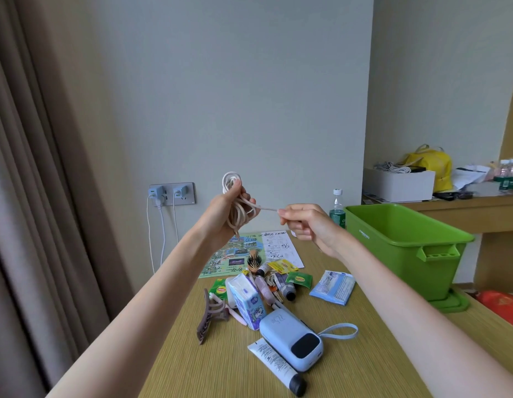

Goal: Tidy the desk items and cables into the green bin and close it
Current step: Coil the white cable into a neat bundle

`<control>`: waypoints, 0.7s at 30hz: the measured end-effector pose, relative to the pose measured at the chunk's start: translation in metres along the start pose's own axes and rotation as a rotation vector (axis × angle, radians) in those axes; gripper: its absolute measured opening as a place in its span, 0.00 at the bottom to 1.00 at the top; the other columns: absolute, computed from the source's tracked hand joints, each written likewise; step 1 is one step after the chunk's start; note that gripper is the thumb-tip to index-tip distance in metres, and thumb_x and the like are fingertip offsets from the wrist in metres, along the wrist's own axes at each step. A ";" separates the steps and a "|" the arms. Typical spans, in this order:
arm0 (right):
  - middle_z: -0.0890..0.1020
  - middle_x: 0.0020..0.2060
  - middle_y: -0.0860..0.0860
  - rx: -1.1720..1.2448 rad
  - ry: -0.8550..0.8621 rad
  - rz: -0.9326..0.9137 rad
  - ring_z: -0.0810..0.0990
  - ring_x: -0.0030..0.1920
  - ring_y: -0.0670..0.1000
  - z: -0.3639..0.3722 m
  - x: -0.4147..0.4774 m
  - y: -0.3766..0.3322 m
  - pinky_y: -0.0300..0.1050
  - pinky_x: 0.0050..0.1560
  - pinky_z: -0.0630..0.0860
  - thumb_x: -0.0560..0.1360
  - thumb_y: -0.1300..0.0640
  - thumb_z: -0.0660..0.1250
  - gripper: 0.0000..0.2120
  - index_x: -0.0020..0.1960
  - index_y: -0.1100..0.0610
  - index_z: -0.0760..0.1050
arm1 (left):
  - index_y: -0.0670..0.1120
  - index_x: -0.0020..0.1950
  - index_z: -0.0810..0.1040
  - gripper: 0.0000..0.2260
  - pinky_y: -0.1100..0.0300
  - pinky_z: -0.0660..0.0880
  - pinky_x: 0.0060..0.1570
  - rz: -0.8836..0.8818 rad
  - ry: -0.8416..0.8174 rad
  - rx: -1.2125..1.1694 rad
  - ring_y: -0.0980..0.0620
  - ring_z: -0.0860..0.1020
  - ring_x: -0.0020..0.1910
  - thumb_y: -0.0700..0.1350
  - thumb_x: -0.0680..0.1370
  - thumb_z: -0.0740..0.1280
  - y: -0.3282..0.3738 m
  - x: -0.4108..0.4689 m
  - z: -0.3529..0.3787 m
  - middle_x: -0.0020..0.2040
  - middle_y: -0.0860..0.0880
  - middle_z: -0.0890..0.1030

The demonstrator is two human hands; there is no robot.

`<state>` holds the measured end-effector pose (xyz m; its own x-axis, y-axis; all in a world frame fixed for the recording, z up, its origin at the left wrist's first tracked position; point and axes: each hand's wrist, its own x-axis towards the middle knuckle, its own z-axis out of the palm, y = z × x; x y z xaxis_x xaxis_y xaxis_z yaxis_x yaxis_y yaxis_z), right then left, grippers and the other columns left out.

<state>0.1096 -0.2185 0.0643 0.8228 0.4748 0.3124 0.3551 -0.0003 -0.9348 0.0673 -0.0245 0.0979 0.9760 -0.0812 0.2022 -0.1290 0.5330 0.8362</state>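
cable [238, 206], a pale coiled bundle, is held up above the desk [209, 357]: the left hand [225, 212] grips the loops, and the right hand [305, 224] pinches the free end drawn out sideways between them. green bin [404, 245] stands open at the desk's right edge, on its lid [453, 304]. blue power bank [292, 338], tissue pack [246, 297], hair claw [210, 318] and tubes lie on the desk below.

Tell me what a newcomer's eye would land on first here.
Mid-frame, the left hand holds a coiled pale cable while the right hand pinches its loose end. To the right stands the open green bin; on the desk below lies a clutter of small items, including a blue power bank.
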 end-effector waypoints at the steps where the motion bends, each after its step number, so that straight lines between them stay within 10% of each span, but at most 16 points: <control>1: 0.64 0.26 0.48 -0.003 -0.004 -0.006 0.56 0.25 0.46 -0.003 -0.001 0.001 0.38 0.24 0.51 0.76 0.53 0.68 0.11 0.37 0.57 0.77 | 0.43 0.41 0.72 0.12 0.58 0.79 0.41 -0.017 0.011 -0.056 0.54 0.76 0.32 0.48 0.81 0.62 -0.001 0.000 0.000 0.34 0.49 0.73; 6: 0.66 0.26 0.48 -0.125 -0.096 0.018 0.59 0.23 0.44 -0.005 -0.008 -0.003 0.34 0.21 0.54 0.78 0.51 0.66 0.11 0.42 0.57 0.80 | 0.42 0.38 0.71 0.14 0.51 0.81 0.50 -0.023 0.042 -0.260 0.53 0.76 0.30 0.46 0.82 0.60 -0.008 0.001 0.006 0.31 0.48 0.72; 9: 0.67 0.24 0.47 -0.201 -0.140 0.043 0.59 0.22 0.44 -0.006 -0.012 -0.007 0.34 0.22 0.55 0.78 0.51 0.67 0.12 0.42 0.58 0.81 | 0.43 0.38 0.69 0.15 0.60 0.81 0.36 -0.028 0.048 -0.277 0.54 0.75 0.27 0.46 0.83 0.57 -0.012 0.002 0.006 0.31 0.49 0.71; 15: 0.65 0.23 0.45 -0.278 -0.009 0.003 0.58 0.23 0.44 -0.022 -0.022 -0.019 0.35 0.24 0.53 0.76 0.55 0.69 0.12 0.45 0.66 0.81 | 0.44 0.41 0.70 0.11 0.61 0.77 0.37 0.135 0.162 0.501 0.55 0.71 0.30 0.47 0.82 0.60 -0.019 0.003 -0.003 0.34 0.48 0.72; 21: 0.67 0.26 0.50 -0.298 0.132 -0.150 0.60 0.22 0.42 -0.022 -0.022 -0.036 0.31 0.23 0.58 0.79 0.56 0.65 0.13 0.46 0.65 0.80 | 0.44 0.49 0.70 0.15 0.67 0.75 0.31 0.078 -0.124 0.906 0.53 0.70 0.33 0.56 0.79 0.61 -0.032 -0.005 0.002 0.39 0.49 0.71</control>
<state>0.0885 -0.2481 0.0950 0.7950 0.3711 0.4799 0.5742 -0.2053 -0.7926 0.0660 -0.0434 0.0711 0.9396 -0.1905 0.2844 -0.3332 -0.3189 0.8873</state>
